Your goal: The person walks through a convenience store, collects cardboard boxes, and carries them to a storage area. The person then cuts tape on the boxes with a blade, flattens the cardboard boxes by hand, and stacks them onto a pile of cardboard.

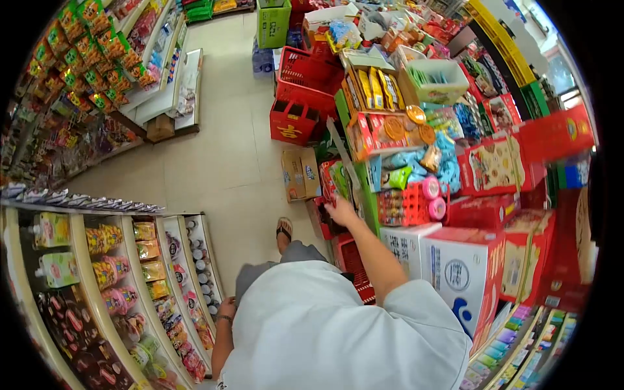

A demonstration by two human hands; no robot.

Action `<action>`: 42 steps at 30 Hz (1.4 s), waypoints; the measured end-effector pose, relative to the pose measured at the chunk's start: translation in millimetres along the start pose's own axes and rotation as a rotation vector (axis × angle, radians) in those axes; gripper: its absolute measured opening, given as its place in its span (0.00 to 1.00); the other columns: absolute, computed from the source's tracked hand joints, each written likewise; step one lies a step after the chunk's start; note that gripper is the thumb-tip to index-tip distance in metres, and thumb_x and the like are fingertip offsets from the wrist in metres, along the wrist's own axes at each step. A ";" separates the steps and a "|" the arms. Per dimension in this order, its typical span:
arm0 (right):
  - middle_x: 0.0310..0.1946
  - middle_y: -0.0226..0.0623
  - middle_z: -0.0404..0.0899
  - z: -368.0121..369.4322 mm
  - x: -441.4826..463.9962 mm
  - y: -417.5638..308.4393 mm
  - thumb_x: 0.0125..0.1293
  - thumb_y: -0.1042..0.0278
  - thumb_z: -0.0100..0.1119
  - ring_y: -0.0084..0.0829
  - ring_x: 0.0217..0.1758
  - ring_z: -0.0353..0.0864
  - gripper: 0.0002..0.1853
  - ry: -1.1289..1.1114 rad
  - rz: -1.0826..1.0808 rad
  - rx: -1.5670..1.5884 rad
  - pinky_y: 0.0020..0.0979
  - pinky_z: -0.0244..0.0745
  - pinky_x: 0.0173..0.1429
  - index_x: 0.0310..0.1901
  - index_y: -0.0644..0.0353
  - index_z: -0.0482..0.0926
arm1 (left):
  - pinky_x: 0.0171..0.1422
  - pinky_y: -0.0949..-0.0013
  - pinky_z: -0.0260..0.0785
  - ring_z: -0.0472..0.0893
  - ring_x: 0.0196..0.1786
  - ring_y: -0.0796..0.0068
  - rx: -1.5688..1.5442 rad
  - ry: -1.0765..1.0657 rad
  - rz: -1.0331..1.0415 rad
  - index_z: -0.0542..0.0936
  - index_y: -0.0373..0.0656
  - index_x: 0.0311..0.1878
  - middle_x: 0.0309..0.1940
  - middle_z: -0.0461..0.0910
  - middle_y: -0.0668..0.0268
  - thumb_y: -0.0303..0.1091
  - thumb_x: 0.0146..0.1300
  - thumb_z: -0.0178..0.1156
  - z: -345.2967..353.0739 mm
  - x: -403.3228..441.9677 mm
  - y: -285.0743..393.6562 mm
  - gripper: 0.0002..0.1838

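Observation:
My right hand [341, 212] reaches down beside the green-edged display stand. Its fingers are bent against the edge of something red, low by the stand; what they hold is too small to make out. Just beyond the fingertips is a red and green package [335, 175]. A brown cardboard carton [301, 174] stands on the floor to the left of it. My left hand [227, 308] hangs low at my side near the grey shorts, close to the snack shelf. A dark band circles that wrist, and its fingers are mostly hidden.
Stacked red shopping baskets [311, 68] and a red gift box [292, 122] stand along the aisle floor [221, 156]. White milk cartons [461, 273] are stacked at my right. A red crate [406, 205] of snacks tops the stand. Snack shelves [97, 279] line the left.

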State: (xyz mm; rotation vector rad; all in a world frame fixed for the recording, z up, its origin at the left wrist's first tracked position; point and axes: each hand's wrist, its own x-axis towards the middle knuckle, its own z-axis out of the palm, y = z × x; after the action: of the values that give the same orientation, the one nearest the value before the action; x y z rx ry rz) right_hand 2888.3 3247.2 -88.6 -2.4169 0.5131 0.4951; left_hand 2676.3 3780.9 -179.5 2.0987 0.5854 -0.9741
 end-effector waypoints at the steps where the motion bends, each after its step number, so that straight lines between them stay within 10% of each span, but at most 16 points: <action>1: 0.56 0.58 0.77 -11.9 19.4 -6.1 0.64 0.55 0.61 0.52 0.60 0.77 0.31 -0.015 -0.003 -0.014 0.42 0.72 0.63 0.64 0.66 0.69 | 0.48 0.64 0.75 0.84 0.46 0.63 0.007 0.000 -0.035 0.80 0.39 0.55 0.43 0.85 0.52 0.33 0.60 0.60 -8.1 -0.9 14.6 0.19; 8: 0.56 0.63 0.75 -48.1 129.4 8.6 0.62 0.58 0.60 0.55 0.61 0.75 0.36 0.209 0.227 -0.030 0.44 0.70 0.64 0.68 0.68 0.62 | 0.52 0.63 0.75 0.84 0.46 0.60 -0.143 0.072 -0.122 0.81 0.39 0.55 0.41 0.85 0.53 0.38 0.60 0.61 -64.7 117.5 68.1 0.21; 13: 0.61 0.65 0.69 -39.9 113.0 -30.0 0.62 0.60 0.60 0.54 0.66 0.69 0.33 0.290 0.343 -0.041 0.43 0.66 0.67 0.66 0.68 0.66 | 0.57 0.59 0.73 0.83 0.50 0.55 0.335 0.036 0.335 0.81 0.42 0.54 0.45 0.84 0.51 0.50 0.59 0.60 -125.4 269.1 114.5 0.25; 25: 0.52 0.56 0.80 -6.2 221.1 -150.0 0.61 0.56 0.63 0.49 0.57 0.79 0.29 0.130 0.592 0.094 0.42 0.73 0.59 0.60 0.64 0.74 | 0.53 0.63 0.74 0.83 0.46 0.60 0.328 0.075 0.411 0.78 0.40 0.56 0.43 0.84 0.54 0.43 0.63 0.60 -367.1 441.7 459.7 0.22; 34: 0.70 0.55 0.61 -20.8 427.2 -185.1 0.66 0.55 0.63 0.56 0.69 0.65 0.41 0.257 0.720 1.394 0.47 0.72 0.61 0.72 0.62 0.53 | 0.47 0.68 0.72 0.79 0.39 0.74 0.282 0.095 0.355 0.79 0.38 0.54 0.36 0.83 0.62 0.42 0.66 0.59 -379.6 498.5 451.8 0.19; 35: 0.70 0.54 0.57 -28.0 453.6 -185.8 0.65 0.54 0.63 0.56 0.69 0.64 0.42 0.330 0.768 1.559 0.50 0.72 0.62 0.72 0.64 0.51 | 0.45 0.58 0.73 0.81 0.37 0.60 0.127 0.008 0.119 0.80 0.38 0.38 0.32 0.82 0.54 0.45 0.65 0.59 -376.2 475.0 466.1 0.16; 37: 0.72 0.52 0.49 -37.2 515.0 -182.6 0.65 0.51 0.63 0.58 0.69 0.63 0.44 0.392 0.782 1.804 0.58 0.68 0.65 0.72 0.64 0.50 | 0.43 0.54 0.72 0.79 0.37 0.50 0.514 0.003 0.344 0.80 0.40 0.34 0.32 0.82 0.50 0.46 0.65 0.54 -364.5 511.9 364.8 0.17; 42: 0.60 0.46 0.70 -40.9 594.6 -179.6 0.71 0.63 0.53 0.50 0.58 0.75 0.27 0.678 0.998 1.850 0.60 0.76 0.56 0.69 0.57 0.59 | 0.55 0.56 0.72 0.79 0.51 0.46 0.685 -0.207 -0.080 0.79 0.43 0.53 0.47 0.81 0.49 0.47 0.67 0.51 -398.6 434.7 488.1 0.21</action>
State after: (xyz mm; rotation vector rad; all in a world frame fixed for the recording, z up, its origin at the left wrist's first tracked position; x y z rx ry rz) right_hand 3489.8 3211.4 -244.5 -0.3460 1.5189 -0.4199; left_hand 3439.4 3825.8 -137.1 2.5168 0.2417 -1.5823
